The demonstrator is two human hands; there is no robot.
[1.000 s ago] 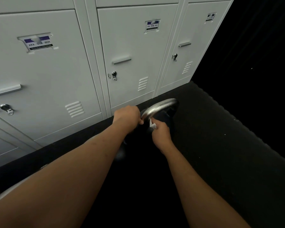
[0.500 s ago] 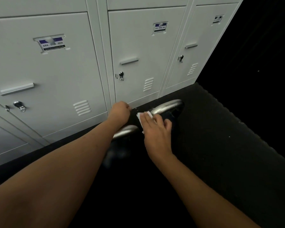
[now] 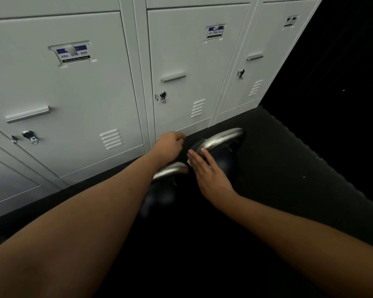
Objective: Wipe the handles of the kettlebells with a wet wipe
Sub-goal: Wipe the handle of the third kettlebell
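Right hand (image 3: 209, 171) is pressing the wet wipe (image 3: 189, 161) flat on the far handle (image 3: 224, 137)
It's running away up-right from those straight fingers; left hand (image 3: 170, 145) is curling nearby, can't tell its grip.

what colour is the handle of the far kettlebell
Shiny silver-grey metal; the handle shows best in the head view.
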